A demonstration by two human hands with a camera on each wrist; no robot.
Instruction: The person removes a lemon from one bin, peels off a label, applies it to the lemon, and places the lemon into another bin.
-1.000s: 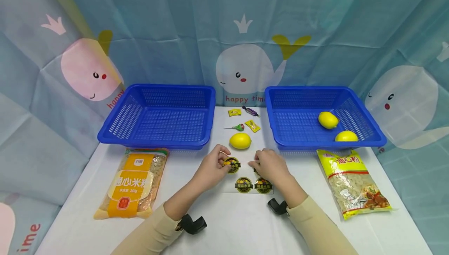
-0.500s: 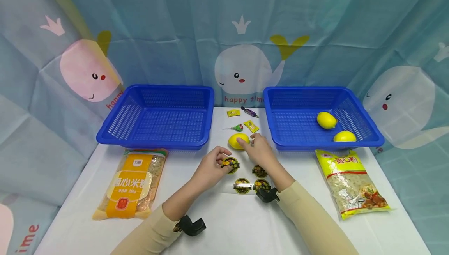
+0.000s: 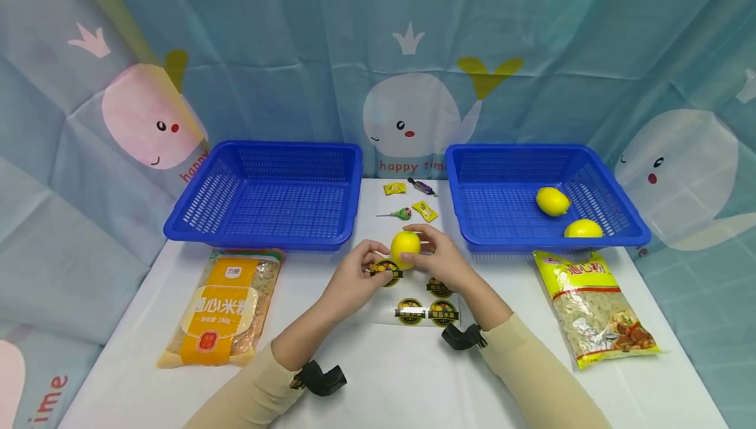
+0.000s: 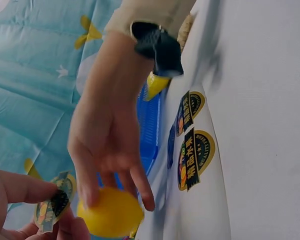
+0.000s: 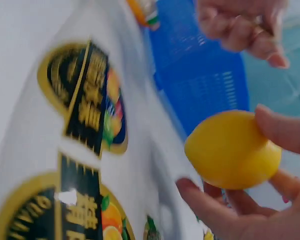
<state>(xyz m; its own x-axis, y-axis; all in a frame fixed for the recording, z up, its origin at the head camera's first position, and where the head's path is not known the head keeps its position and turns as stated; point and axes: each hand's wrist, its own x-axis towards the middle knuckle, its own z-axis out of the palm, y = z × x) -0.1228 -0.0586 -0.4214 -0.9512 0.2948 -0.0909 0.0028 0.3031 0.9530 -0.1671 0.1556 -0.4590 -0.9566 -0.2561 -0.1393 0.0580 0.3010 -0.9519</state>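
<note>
My right hand (image 3: 444,260) holds a yellow lemon (image 3: 405,246) above the table, between thumb and fingers. In the right wrist view the lemon (image 5: 232,150) sits apart from the label sheet. Close on its left, my left hand (image 3: 354,283) pinches a round black-and-gold fruit sticker (image 4: 57,199) between thumb and forefinger, seen best in the left wrist view. Beneath both hands lies a clear sheet (image 3: 378,316) bearing more of these stickers (image 3: 410,311). The lemon and the pinched sticker look apart, with a small gap between the hands.
Behind stand two blue baskets; the left one (image 3: 280,243) shows a bare floor, the right one (image 3: 493,243) holds two lemons (image 3: 552,201). Between them lie wrapped candies (image 3: 425,211) and a lollipop (image 3: 404,214). Pasta bags flank the hands, orange (image 3: 222,311) and yellow (image 3: 593,311).
My right hand has moved from the sheet to the lemon, taken hold of it, turned it and lifted it towards me. My left hand has stayed nearly in place with the sticker.
</note>
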